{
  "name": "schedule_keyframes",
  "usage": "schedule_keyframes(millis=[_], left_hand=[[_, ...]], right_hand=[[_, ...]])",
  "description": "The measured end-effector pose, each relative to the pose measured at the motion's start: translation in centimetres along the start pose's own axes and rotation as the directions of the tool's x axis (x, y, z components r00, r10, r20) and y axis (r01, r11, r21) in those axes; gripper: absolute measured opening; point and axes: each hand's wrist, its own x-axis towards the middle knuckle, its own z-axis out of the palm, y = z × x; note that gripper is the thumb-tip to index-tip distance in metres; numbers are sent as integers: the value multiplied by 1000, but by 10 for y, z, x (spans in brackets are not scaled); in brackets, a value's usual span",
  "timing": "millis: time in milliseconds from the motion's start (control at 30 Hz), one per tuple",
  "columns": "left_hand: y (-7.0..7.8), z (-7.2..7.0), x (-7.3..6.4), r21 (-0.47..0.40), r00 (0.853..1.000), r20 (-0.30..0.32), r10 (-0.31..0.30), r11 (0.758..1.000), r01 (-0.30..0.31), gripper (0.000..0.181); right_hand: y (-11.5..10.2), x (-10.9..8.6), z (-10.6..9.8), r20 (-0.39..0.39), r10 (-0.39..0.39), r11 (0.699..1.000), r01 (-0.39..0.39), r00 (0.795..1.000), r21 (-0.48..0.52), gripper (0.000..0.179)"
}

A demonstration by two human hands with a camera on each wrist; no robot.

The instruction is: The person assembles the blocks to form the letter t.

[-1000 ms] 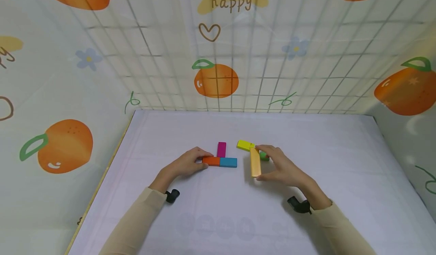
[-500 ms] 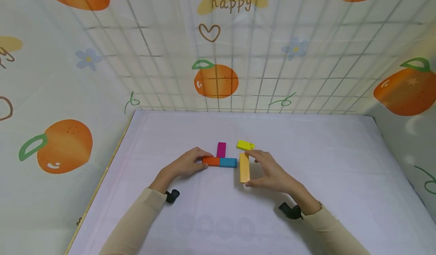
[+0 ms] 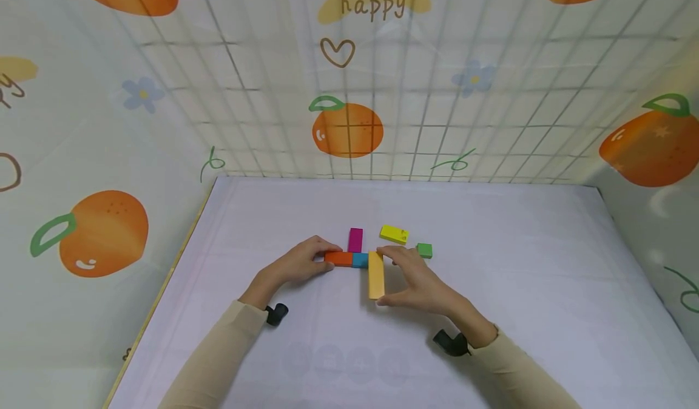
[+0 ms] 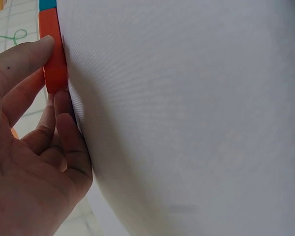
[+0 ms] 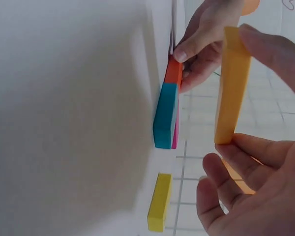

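Observation:
My left hand (image 3: 300, 260) pinches an orange-red block (image 3: 340, 259) between thumb and fingers. That block lies on the table, end to end with a blue block (image 3: 360, 260). My right hand (image 3: 417, 280) holds a yellow-orange block (image 3: 376, 275) by its two ends, thumb at one and fingertips at the other. In the right wrist view this block (image 5: 232, 86) is raised above the table, apart from the blue block (image 5: 164, 115). From the head it overlaps the blue block's right part. A magenta block (image 3: 355, 239) lies just behind the orange-red and blue pair.
A bright yellow block (image 3: 394, 233) lies farther back, right of the magenta one. Beside my right hand's fingers is a small green block (image 3: 424, 250). A white cloth covers the table (image 3: 262, 360), and a printed curtain (image 3: 415, 142) rises at its back edge.
My right hand has carried the yellow-orange block leftward, from near the green block to over the blue block's right end. The green block shows fully again. My left hand has stayed put.

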Motion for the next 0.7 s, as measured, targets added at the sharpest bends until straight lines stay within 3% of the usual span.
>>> schedule_keyframes(millis=[700], left_hand=[[-2, -2, 1, -31, 999, 8, 53, 998, -53, 39]], right_hand=[[-11, 17, 30, 15, -42, 997, 43, 999, -66, 89]])
